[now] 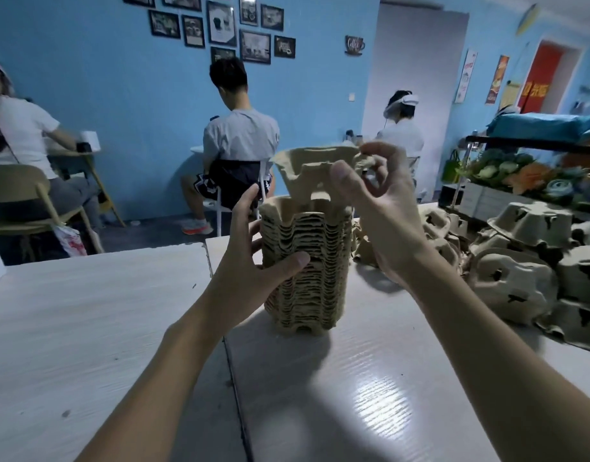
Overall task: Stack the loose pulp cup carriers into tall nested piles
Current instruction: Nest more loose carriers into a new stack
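Right now my right hand pinches one carrier by its rim, tilted over the top of the nested pile on the table, which my left hand grips around the side. If it drops skewed, I judge its cups could jam or tip the pile.

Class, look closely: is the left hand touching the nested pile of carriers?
Touching. The head view shows the left hand gripping the nested pile, thumb pressed on its front.
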{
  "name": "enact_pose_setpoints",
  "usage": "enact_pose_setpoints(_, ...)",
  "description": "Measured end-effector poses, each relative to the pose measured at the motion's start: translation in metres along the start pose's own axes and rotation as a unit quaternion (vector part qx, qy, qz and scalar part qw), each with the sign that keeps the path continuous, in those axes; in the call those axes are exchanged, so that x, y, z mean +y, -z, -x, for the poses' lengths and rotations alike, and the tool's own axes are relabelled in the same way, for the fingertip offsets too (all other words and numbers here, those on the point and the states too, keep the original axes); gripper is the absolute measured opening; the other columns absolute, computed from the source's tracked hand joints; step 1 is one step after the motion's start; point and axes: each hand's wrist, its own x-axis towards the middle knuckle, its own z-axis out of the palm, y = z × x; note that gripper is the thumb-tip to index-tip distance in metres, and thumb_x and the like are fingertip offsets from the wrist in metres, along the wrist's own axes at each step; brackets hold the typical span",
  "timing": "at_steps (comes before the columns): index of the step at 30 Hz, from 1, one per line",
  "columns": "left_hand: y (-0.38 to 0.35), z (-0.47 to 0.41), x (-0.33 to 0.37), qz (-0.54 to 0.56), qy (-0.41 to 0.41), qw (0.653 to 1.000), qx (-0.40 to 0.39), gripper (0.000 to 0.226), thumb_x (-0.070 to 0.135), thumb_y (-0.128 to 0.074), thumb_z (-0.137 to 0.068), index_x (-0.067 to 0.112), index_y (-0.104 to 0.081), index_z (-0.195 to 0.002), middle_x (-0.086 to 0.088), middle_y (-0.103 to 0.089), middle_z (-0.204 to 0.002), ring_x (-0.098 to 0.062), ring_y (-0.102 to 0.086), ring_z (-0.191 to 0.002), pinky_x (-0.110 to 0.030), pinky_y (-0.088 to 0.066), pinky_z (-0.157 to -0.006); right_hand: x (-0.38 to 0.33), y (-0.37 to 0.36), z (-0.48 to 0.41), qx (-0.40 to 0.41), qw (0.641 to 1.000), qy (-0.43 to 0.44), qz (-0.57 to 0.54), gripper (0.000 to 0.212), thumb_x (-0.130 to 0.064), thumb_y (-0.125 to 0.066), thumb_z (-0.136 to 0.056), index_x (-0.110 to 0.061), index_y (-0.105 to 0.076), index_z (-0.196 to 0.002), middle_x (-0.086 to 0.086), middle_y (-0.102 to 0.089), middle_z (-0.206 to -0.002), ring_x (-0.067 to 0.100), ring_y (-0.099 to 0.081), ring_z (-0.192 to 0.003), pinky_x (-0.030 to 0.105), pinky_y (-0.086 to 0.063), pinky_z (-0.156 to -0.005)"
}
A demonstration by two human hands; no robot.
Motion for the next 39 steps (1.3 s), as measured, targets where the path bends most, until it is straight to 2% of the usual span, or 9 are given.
enact_pose_setpoints(3,0.002,0.000,-0.004,0.003,0.007,1.000,0.001,0.113,0.035,-0.081,-0.070,0.052,-0.004,-0.150,0.002,-0.053,-0.142,-0.007,-0.059,-0.120,-0.011,-0.049,-0.082,0.005,-0.007,0.004,-0.025,0.999,-0.022,-0.001,0.060,-0.049,-0.077,-0.069,-0.024,-0.047,-0.115,0.010,-0.062,-0.110,0.017,-0.067,-0.097,0.034,-0.057,-0.081)
enact_pose_setpoints(7,0.003,-0.001,-0.002,0.016,0.024,1.000,0.006,0.120,0.037,-0.083,-0.068,0.061,0.003,-0.148,0.003,-0.055,-0.139,-0.004,-0.062,-0.115,-0.013,-0.052,-0.079,0.011,-0.007,0.008,-0.056,0.998,-0.043,0.003,0.061,-0.046,-0.077,-0.072,-0.025,-0.047,-0.120,0.006,-0.062,-0.116,0.015,-0.065,-0.106,0.039,-0.056,-0.090)
enact_pose_setpoints(10,0.004,0.000,-0.002,0.017,0.009,1.000,-0.005,0.114,0.044,-0.083,-0.069,0.067,0.000,-0.144,0.002,-0.055,-0.140,-0.009,-0.061,-0.120,-0.023,-0.054,-0.088,0.018,0.000,0.010,-0.058,0.996,-0.054,0.049,0.063,-0.061,-0.064,-0.074,-0.034,-0.046,-0.128,-0.001,-0.054,-0.129,0.013,-0.057,-0.119,0.033,-0.053,-0.095)
enact_pose_setpoints(12,0.005,0.000,-0.002,0.005,-0.003,1.000,-0.013,0.106,0.049,-0.083,-0.069,0.069,-0.009,-0.143,0.001,-0.053,-0.144,-0.015,-0.058,-0.125,-0.031,-0.052,-0.096,0.029,0.006,0.014,-0.011,0.996,-0.064,0.059,0.053,-0.064,-0.053,-0.082,-0.035,-0.050,-0.126,0.000,-0.053,-0.132,0.015,-0.054,-0.122,0.035,-0.048,-0.099)
enact_pose_setpoints(16,0.004,0.001,-0.004,-0.004,-0.003,1.000,-0.017,0.085,0.040,-0.079,-0.074,0.057,-0.030,-0.141,0.002,-0.056,-0.136,-0.016,-0.062,-0.118,-0.023,-0.055,-0.085,0.072,0.019,0.033,0.127,0.982,-0.125,0.066,0.027,-0.060,-0.047,-0.086,-0.040,-0.056,-0.103,0.008,-0.059,-0.118,0.026,-0.058,-0.110,0.052,-0.047,-0.100)
enact_pose_setpoints(21,0.003,0.002,-0.003,-0.004,-0.004,1.000,-0.011,0.081,0.037,-0.079,-0.075,0.054,-0.033,-0.140,0.005,-0.059,-0.131,-0.010,-0.061,-0.115,-0.018,-0.053,-0.083,0.114,0.036,0.043,0.203,0.949,-0.210,0.115,0.028,-0.047,-0.048,-0.088,-0.031,-0.054,-0.110,0.015,-0.051,-0.125,0.027,-0.057,-0.108,0.053,-0.047,-0.101)
enact_pose_setpoints(26,0.000,0.003,0.000,0.002,-0.005,1.000,-0.004,0.079,0.032,-0.078,-0.073,0.049,-0.036,-0.139,0.016,-0.062,-0.122,0.000,-0.062,-0.107,-0.013,-0.051,-0.079,0.129,0.042,0.035,0.226,0.932,-0.242,0.148,0.040,-0.030,-0.049,-0.099,-0.017,-0.047,-0.136,0.012,-0.040,-0.136,0.029,-0.053,-0.117,0.052,-0.044,-0.105)
enact_pose_setpoints(33,-0.001,0.003,0.003,-0.006,-0.011,1.000,-0.006,0.081,0.027,-0.076,-0.075,0.041,-0.034,-0.143,0.030,-0.059,-0.117,0.002,-0.061,-0.108,-0.011,-0.050,-0.080,0.134,0.041,0.020,0.234,0.929,-0.246,0.148,0.048,-0.027,-0.049,-0.095,-0.013,-0.046,-0.141,0.010,-0.047,-0.141,0.023,-0.049,-0.124,0.045,-0.039,-0.110)
enact_pose_setpoints(39,0.000,0.002,0.000,-0.005,-0.011,1.000,-0.006,0.079,0.030,-0.076,-0.076,0.044,-0.035,-0.142,0.026,-0.060,-0.118,-0.002,-0.061,-0.110,-0.014,-0.051,-0.081,0.132,0.038,0.019,0.244,0.934,-0.204,0.160,0.049,-0.029,-0.051,-0.094,-0.008,-0.049,-0.138,0.010,-0.054,-0.135,0.023,-0.052,-0.123,0.045,-0.041,-0.109)
